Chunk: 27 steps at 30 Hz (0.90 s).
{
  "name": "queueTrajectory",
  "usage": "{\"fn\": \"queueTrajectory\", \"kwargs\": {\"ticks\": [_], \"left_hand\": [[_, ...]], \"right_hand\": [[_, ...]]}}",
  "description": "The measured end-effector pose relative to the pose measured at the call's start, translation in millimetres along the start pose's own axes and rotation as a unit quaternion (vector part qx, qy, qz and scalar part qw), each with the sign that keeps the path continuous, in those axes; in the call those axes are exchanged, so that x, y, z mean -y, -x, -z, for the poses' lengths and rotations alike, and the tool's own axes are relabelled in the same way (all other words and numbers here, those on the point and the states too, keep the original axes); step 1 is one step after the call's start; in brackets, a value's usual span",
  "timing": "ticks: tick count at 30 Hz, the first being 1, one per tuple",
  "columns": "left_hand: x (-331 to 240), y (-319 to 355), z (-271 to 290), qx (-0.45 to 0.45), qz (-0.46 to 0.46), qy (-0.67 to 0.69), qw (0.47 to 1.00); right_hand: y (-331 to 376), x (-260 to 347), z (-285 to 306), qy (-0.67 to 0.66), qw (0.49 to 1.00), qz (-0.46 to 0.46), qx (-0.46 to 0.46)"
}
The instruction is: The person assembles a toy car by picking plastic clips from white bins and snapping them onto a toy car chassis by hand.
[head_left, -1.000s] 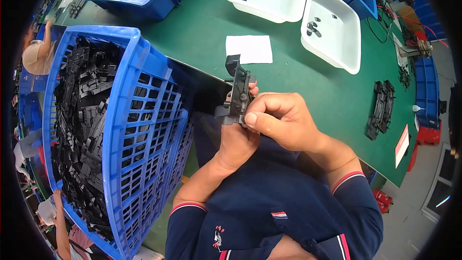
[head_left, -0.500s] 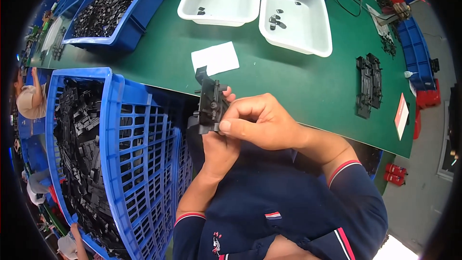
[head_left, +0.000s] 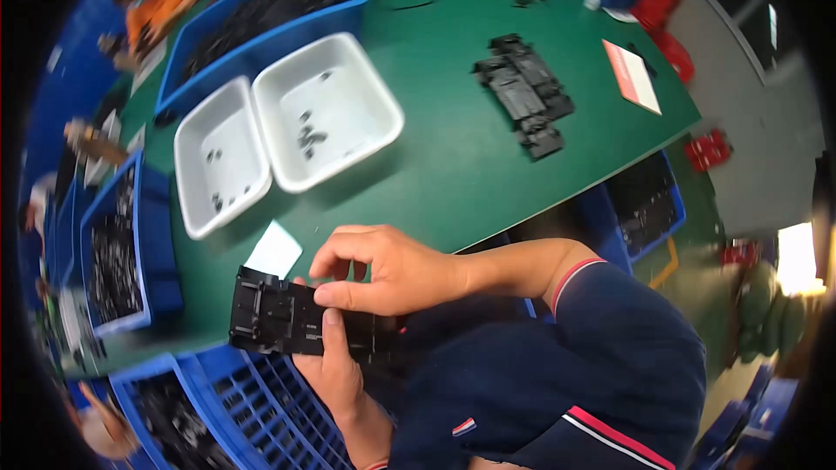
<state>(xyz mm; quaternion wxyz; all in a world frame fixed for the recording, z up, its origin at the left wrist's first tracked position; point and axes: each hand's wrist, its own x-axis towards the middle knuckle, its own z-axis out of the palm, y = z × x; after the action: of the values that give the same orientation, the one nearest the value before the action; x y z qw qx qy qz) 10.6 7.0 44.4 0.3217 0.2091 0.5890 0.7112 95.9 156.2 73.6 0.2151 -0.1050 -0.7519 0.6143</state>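
Note:
A flat black plastic part [head_left: 277,317], long and ribbed, is held in front of my chest over the edge of the green table [head_left: 453,157]. My left hand [head_left: 335,365] grips it from below, thumb pressed on its top face. My right hand [head_left: 383,270] comes in from the right and pinches the part's upper edge with fingers and thumb. The part's right end is hidden behind my hands.
Two white trays [head_left: 287,122] with a few small black pieces stand on the table, a white paper slip [head_left: 273,250] near them. A stack of black parts [head_left: 522,91] lies farther right. Blue crates of black parts [head_left: 244,409] sit at lower left, left, and far back.
The view has swung strongly to the right. The black part has turned from upright to lying flat across in both hands; the grip has stayed on it.

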Motion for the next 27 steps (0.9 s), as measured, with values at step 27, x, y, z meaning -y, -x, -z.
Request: {"fn": "queueTrajectory", "kwargs": {"ticks": [27], "left_hand": [[47.8,-10.7,-25.3,0.177,0.108,-0.016,0.978]], "right_hand": [[51.9,-81.3,203.4,0.444,0.818,-0.202,-0.306]]}}
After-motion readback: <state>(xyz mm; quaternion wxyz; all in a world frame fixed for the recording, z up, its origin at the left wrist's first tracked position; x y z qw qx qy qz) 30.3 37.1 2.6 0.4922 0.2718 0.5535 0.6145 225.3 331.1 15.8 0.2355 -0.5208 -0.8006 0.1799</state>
